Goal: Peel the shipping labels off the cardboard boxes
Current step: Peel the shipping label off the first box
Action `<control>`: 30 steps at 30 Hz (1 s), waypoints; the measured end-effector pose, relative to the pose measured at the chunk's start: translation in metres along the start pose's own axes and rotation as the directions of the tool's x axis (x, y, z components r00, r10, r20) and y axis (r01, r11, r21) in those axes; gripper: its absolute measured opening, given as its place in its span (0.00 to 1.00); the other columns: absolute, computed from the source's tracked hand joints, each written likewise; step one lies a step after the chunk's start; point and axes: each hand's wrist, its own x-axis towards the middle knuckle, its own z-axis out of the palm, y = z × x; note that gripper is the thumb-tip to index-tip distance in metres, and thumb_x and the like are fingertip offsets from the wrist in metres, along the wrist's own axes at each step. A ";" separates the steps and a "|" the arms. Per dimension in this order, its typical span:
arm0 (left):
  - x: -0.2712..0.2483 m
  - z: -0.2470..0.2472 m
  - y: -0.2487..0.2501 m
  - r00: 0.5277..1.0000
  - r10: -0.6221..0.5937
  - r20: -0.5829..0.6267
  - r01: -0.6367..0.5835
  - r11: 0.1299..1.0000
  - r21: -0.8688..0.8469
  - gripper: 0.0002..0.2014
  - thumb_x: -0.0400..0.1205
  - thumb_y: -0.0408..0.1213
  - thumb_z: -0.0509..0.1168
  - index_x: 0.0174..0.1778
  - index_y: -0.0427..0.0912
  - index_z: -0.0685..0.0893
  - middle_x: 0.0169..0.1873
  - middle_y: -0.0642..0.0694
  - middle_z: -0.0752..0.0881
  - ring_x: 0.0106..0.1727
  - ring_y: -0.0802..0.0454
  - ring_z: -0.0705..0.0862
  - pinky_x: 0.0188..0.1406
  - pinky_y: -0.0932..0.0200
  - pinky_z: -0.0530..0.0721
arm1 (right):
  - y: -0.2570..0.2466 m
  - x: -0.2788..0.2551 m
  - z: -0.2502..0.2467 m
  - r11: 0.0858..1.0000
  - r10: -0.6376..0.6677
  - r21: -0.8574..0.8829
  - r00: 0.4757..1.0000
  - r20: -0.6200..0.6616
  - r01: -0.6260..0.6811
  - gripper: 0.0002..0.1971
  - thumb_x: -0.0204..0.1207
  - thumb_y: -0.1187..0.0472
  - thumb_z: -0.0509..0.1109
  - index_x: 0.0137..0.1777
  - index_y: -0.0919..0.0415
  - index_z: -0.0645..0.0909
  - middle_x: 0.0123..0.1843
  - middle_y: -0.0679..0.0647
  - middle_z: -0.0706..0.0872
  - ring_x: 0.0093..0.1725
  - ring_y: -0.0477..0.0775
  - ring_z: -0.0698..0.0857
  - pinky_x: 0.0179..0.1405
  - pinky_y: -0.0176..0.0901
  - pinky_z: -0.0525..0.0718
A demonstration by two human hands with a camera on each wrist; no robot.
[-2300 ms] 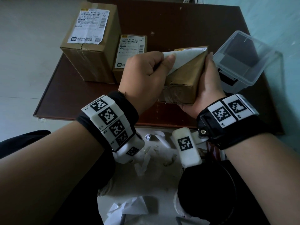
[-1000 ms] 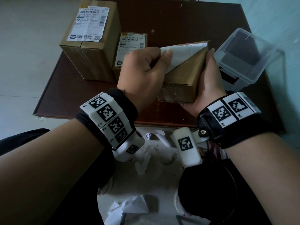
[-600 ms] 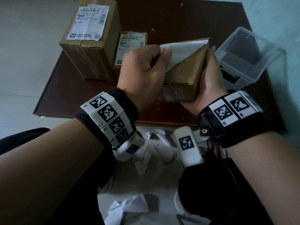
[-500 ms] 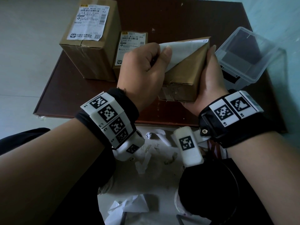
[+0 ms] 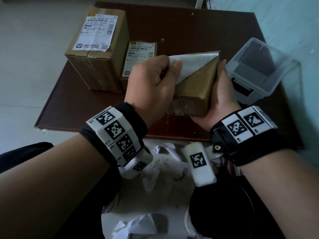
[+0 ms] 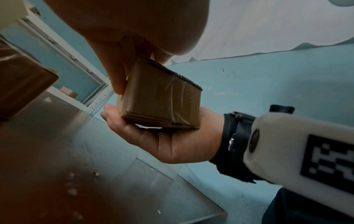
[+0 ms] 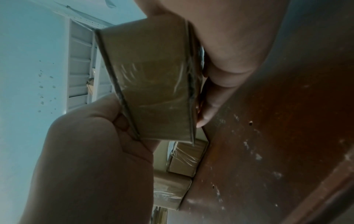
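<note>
Peeling away from the small cardboard box point(image 5: 193, 88), the white shipping label point(image 5: 191, 64) is lifted along most of its near side, blank underside up, and is stuck only along the far top edge of the box as far as I can see. My left hand point(image 5: 151, 85) pinches the loose corner of the label between thumb and curled fingers, while my right hand point(image 5: 219, 95) clamps the box from the right side and underneath, fingers wrapped round its base, holding it tilted just above the near part of the brown counter point(image 5: 82, 104). From the left wrist view I see the box point(image 6: 162, 98) sitting in the right palm point(image 6: 172, 139), its clear tape creased across the face. Behind my left hand a second small box point(image 5: 136, 66) stands on the counter with its printed label intact, touching or just beside a taller box point(image 5: 96, 54) to its left, also labelled on top. To the right of the held box lies a clear plastic container point(image 5: 259, 69). On the floor below the counter edge lie crumpled white paper scraps point(image 5: 155, 171).
</note>
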 end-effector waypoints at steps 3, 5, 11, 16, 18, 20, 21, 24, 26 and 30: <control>0.000 0.000 0.000 1.000 -0.005 -0.006 0.005 1.000 0.000 0.22 0.88 0.39 0.65 0.28 0.43 0.69 0.22 0.58 0.66 0.25 0.60 0.66 0.26 0.65 0.62 | 0.001 -0.001 0.000 1.000 0.006 0.002 1.000 -0.001 -0.006 0.44 0.86 0.22 0.52 0.75 0.59 0.86 0.62 0.66 0.95 0.63 0.67 0.95 0.65 0.64 0.93; 0.000 -0.001 -0.001 1.000 -0.001 -0.005 0.001 1.000 0.005 0.21 0.88 0.39 0.65 0.28 0.43 0.69 0.22 0.58 0.66 0.25 0.60 0.66 0.26 0.66 0.62 | 0.001 -0.002 0.002 1.000 0.006 0.007 1.000 -0.005 -0.006 0.44 0.86 0.22 0.52 0.75 0.59 0.86 0.62 0.66 0.95 0.63 0.67 0.95 0.66 0.65 0.92; 0.000 -0.002 -0.001 1.000 0.013 0.004 -0.013 1.000 0.027 0.22 0.88 0.39 0.65 0.28 0.47 0.66 0.21 0.58 0.64 0.24 0.61 0.66 0.26 0.69 0.60 | 0.001 -0.004 0.003 1.000 0.024 -0.006 1.000 -0.007 -0.024 0.45 0.85 0.21 0.52 0.76 0.59 0.86 0.62 0.66 0.95 0.65 0.68 0.94 0.68 0.66 0.91; 0.001 -0.003 -0.001 1.000 -0.001 0.007 0.001 0.999 0.038 0.23 0.88 0.39 0.64 0.27 0.49 0.65 0.22 0.57 0.64 0.24 0.60 0.65 0.25 0.66 0.60 | 0.001 -0.004 0.002 1.000 0.021 0.001 1.000 0.005 -0.021 0.45 0.86 0.21 0.51 0.75 0.59 0.86 0.63 0.65 0.95 0.64 0.66 0.94 0.65 0.64 0.93; 0.001 -0.003 0.000 1.000 -0.005 0.009 0.005 0.999 0.035 0.24 0.88 0.39 0.64 0.27 0.51 0.64 0.22 0.57 0.64 0.24 0.59 0.65 0.25 0.65 0.60 | 0.001 -0.003 0.002 1.000 0.016 0.004 1.000 0.021 -0.016 0.44 0.86 0.22 0.50 0.76 0.59 0.86 0.63 0.66 0.95 0.65 0.67 0.94 0.67 0.65 0.92; 0.001 -0.003 -0.001 1.000 -0.004 0.008 0.004 1.000 0.025 0.23 0.88 0.39 0.64 0.27 0.47 0.66 0.22 0.57 0.64 0.24 0.59 0.65 0.26 0.62 0.61 | 0.002 -0.003 0.002 1.000 0.017 0.004 0.999 0.031 -0.017 0.45 0.86 0.21 0.50 0.77 0.59 0.85 0.64 0.66 0.95 0.65 0.67 0.94 0.68 0.66 0.91; 0.001 -0.003 -0.001 1.000 -0.005 0.005 0.005 1.000 0.019 0.22 0.88 0.39 0.65 0.28 0.45 0.67 0.22 0.57 0.65 0.25 0.59 0.65 0.26 0.62 0.61 | 0.001 -0.003 0.001 1.000 0.016 0.003 0.999 0.033 -0.017 0.45 0.86 0.21 0.50 0.77 0.59 0.85 0.64 0.66 0.95 0.65 0.67 0.94 0.66 0.65 0.92; 0.001 -0.003 -0.001 1.000 -0.016 0.003 0.016 1.000 -0.002 0.23 0.88 0.39 0.65 0.27 0.50 0.65 0.22 0.57 0.64 0.25 0.60 0.64 0.27 0.63 0.61 | 0.001 -0.003 0.001 1.000 0.010 0.007 0.999 0.038 -0.010 0.45 0.86 0.21 0.50 0.76 0.60 0.86 0.63 0.66 0.95 0.63 0.67 0.95 0.62 0.65 0.94; 0.001 -0.003 0.000 1.000 -0.021 0.006 0.021 1.000 -0.016 0.24 0.88 0.38 0.65 0.26 0.54 0.64 0.22 0.58 0.64 0.25 0.61 0.65 0.27 0.65 0.61 | 0.000 -0.003 0.001 1.000 0.007 0.010 0.999 0.036 -0.008 0.45 0.86 0.21 0.50 0.76 0.60 0.86 0.63 0.66 0.95 0.63 0.67 0.95 0.61 0.66 0.94; 0.001 -0.002 0.000 1.000 -0.031 0.001 0.031 0.999 -0.043 0.22 0.88 0.38 0.65 0.27 0.49 0.68 0.22 0.58 0.65 0.26 0.61 0.65 0.27 0.65 0.62 | 0.000 -0.003 0.001 1.000 0.000 0.004 0.999 0.040 0.000 0.45 0.86 0.21 0.50 0.76 0.60 0.85 0.64 0.66 0.95 0.65 0.67 0.94 0.68 0.66 0.91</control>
